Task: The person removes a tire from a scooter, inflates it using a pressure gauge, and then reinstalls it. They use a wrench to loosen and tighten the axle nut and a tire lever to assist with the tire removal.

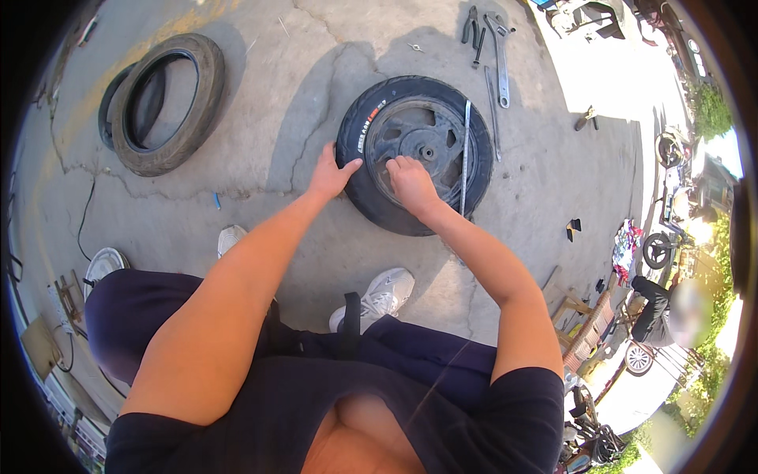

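A black tyre (371, 197) on a dark grey wheel rim (426, 118) lies flat on the concrete in front of me. My left hand (332, 174) rests at the tyre's left edge, thumb stretched over the sidewall and fingers along the outside. Over the rim's lower left part, my right hand (412, 186) has its fingers curled together; whatever they hold, if anything, is hidden beneath them. A long flat metal bar (465, 158) lies across the wheel's right side, and the hub's centre stands uncovered between that bar and my right hand.
Beyond the wheel lie pliers (470, 28), an adjustable wrench (502, 67) and a thin rod (492, 110). Two worn tyres (209, 103) lean together at the far left. My shoes (383, 294) are close to the wheel's near side. Motorcycle parts and another person (655, 312) are at the right.
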Demonstrator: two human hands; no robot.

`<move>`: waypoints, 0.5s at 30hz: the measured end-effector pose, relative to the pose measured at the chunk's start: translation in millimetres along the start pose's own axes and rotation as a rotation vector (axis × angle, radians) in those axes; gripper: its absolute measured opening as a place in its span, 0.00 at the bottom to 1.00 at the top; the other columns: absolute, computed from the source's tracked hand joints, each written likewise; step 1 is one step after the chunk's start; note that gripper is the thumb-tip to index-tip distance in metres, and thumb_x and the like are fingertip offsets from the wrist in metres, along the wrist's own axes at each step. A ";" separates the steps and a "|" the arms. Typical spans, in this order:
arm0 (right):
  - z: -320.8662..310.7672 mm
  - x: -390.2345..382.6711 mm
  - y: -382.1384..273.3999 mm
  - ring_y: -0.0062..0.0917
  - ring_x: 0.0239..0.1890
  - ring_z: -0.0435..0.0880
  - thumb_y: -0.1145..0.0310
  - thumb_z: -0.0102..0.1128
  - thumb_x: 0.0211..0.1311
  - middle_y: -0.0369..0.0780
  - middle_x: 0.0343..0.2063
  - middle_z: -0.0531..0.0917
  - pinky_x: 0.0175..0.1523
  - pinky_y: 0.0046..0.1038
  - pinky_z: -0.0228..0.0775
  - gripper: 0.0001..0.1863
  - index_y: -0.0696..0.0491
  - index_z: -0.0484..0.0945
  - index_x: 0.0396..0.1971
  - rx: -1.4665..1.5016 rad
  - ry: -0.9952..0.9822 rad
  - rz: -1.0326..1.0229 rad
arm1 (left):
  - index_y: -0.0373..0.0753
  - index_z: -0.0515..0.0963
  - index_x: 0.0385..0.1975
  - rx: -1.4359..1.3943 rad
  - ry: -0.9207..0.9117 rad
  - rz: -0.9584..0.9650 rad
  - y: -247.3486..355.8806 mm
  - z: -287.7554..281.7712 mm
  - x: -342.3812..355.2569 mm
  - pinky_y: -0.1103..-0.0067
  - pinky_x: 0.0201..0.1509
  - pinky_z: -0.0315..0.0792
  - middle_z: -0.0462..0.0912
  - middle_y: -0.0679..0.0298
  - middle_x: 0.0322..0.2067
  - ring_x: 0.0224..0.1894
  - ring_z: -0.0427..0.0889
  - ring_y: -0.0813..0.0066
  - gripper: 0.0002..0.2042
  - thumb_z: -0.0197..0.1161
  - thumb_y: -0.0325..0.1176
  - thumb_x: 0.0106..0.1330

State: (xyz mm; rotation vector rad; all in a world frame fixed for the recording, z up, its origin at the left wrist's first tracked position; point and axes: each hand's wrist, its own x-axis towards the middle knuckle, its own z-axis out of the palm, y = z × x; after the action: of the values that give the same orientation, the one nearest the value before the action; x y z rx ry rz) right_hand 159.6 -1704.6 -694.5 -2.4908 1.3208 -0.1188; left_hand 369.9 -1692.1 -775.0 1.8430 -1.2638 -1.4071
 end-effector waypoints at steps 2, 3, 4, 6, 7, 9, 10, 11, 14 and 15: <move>-1.8 -1.4 1.7 0.37 0.38 0.79 0.78 0.57 0.48 0.42 0.30 0.78 0.46 0.36 0.71 0.07 0.55 0.72 0.29 -0.022 0.002 0.006 | 0.30 0.56 0.65 -0.020 0.002 0.005 2.0 0.2 -0.8 0.64 0.66 0.63 0.67 0.38 0.60 0.63 0.67 0.45 0.43 0.69 0.51 0.57; -2.9 -2.7 3.7 0.37 0.38 0.79 0.77 0.57 0.48 0.42 0.30 0.78 0.46 0.35 0.71 0.07 0.54 0.73 0.29 -0.034 0.002 0.009 | 0.30 0.56 0.65 -0.018 -0.005 0.007 5.0 -0.4 -1.4 0.64 0.66 0.63 0.67 0.38 0.60 0.63 0.68 0.45 0.43 0.69 0.51 0.57; -3.2 -2.8 5.7 0.37 0.39 0.79 0.77 0.57 0.49 0.42 0.30 0.78 0.45 0.35 0.71 0.07 0.55 0.73 0.30 -0.025 -0.002 0.001 | 0.30 0.56 0.65 -0.015 -0.012 0.009 7.9 -1.1 -1.6 0.64 0.66 0.63 0.68 0.38 0.59 0.63 0.68 0.45 0.43 0.69 0.51 0.57; -2.3 -2.1 9.2 0.36 0.39 0.79 0.77 0.57 0.49 0.42 0.30 0.77 0.45 0.35 0.72 0.06 0.55 0.73 0.30 -0.003 -0.013 -0.021 | 0.29 0.56 0.65 -0.014 -0.017 0.004 9.2 -2.1 -2.7 0.64 0.66 0.64 0.68 0.38 0.59 0.62 0.69 0.45 0.43 0.70 0.50 0.57; -1.8 -1.6 10.9 0.37 0.38 0.79 0.77 0.57 0.49 0.43 0.30 0.77 0.45 0.35 0.72 0.06 0.55 0.72 0.29 0.000 -0.016 -0.042 | 0.29 0.56 0.64 -0.015 -0.017 0.000 8.8 -1.8 -3.0 0.65 0.66 0.64 0.69 0.38 0.59 0.62 0.69 0.45 0.43 0.70 0.50 0.57; -0.7 2.8 13.0 0.38 0.37 0.79 0.77 0.57 0.49 0.43 0.29 0.77 0.44 0.35 0.72 0.06 0.56 0.72 0.29 0.008 -0.017 -0.090 | 0.29 0.56 0.64 -0.025 -0.013 -0.002 5.5 -2.9 -1.3 0.65 0.66 0.64 0.69 0.38 0.58 0.62 0.69 0.45 0.43 0.70 0.50 0.57; -0.6 4.1 13.9 0.38 0.37 0.79 0.76 0.58 0.50 0.43 0.29 0.77 0.43 0.35 0.73 0.06 0.56 0.72 0.28 -0.020 -0.030 -0.112 | 0.29 0.56 0.64 -0.036 -0.014 0.001 4.0 -2.9 -0.5 0.65 0.66 0.64 0.69 0.37 0.59 0.62 0.69 0.45 0.43 0.70 0.50 0.57; -0.1 4.5 16.3 0.38 0.36 0.79 0.76 0.58 0.50 0.43 0.28 0.77 0.42 0.34 0.73 0.06 0.56 0.72 0.28 -0.048 -0.042 -0.135 | 0.29 0.56 0.64 -0.046 -0.014 0.003 2.9 -2.4 0.2 0.65 0.66 0.64 0.69 0.37 0.59 0.62 0.69 0.45 0.43 0.70 0.49 0.57; 4.6 3.3 20.6 0.37 0.33 0.81 0.69 0.59 0.56 0.43 0.26 0.78 0.39 0.34 0.74 0.07 0.55 0.72 0.28 -0.149 -0.072 -0.121 | 0.29 0.57 0.64 -0.032 -0.017 0.022 3.9 -0.6 0.7 0.65 0.65 0.64 0.69 0.37 0.58 0.62 0.69 0.46 0.42 0.70 0.49 0.57; 6.6 1.5 22.8 0.37 0.32 0.81 0.66 0.60 0.58 0.43 0.25 0.79 0.38 0.34 0.75 0.09 0.55 0.73 0.28 -0.188 -0.079 -0.097 | 0.28 0.57 0.64 -0.038 -0.018 0.027 6.4 -1.1 0.0 0.65 0.65 0.64 0.69 0.37 0.58 0.62 0.70 0.46 0.42 0.70 0.48 0.57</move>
State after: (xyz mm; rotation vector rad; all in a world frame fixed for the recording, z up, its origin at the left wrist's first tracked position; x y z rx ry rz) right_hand 143.8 -1716.2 -708.0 -2.6864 1.2301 0.0856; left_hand 368.6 -1695.1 -769.4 1.7859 -1.2575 -1.4261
